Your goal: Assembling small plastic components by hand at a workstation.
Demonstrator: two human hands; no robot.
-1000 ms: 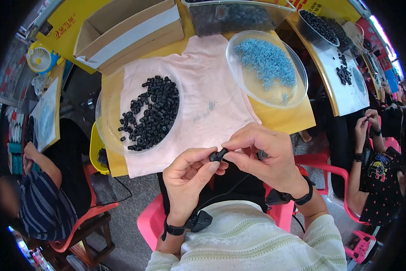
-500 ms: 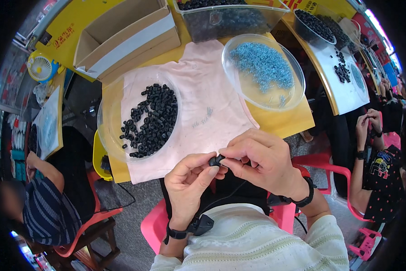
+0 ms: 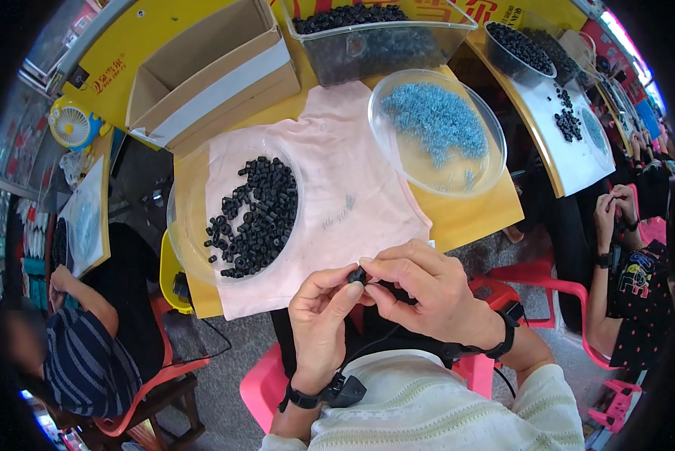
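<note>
Just above my lap, beyond the near edge of the cloth, my left hand (image 3: 318, 312) pinches a small black plastic part (image 3: 357, 276) between thumb and forefinger. My right hand (image 3: 420, 293) closes on the same part from the other side, forefinger at its top and thumb lower down. Anything smaller between the fingertips is hidden. Ahead to the left, a clear round tray (image 3: 178, 252) holds many short black cylindrical parts (image 3: 258, 210). A second clear tray (image 3: 495, 161), at the right, carries a heap of tiny bluish coil-like pieces (image 3: 435, 120). Several such pieces (image 3: 339, 216) lie loose on the pink cloth (image 3: 330, 165).
An open cardboard box (image 3: 217, 83) and a clear bin of black parts (image 3: 375, 49) stand along the far side of the yellow table (image 3: 472, 214). Co-workers sit at left (image 3: 89, 338) and right (image 3: 623, 278). A yellow bin (image 3: 173, 282) is beside the table's left edge.
Both hands have moved slightly lower in the view, still together on the black part. The part has turned more upright, and the right fingertips have shifted around it.
</note>
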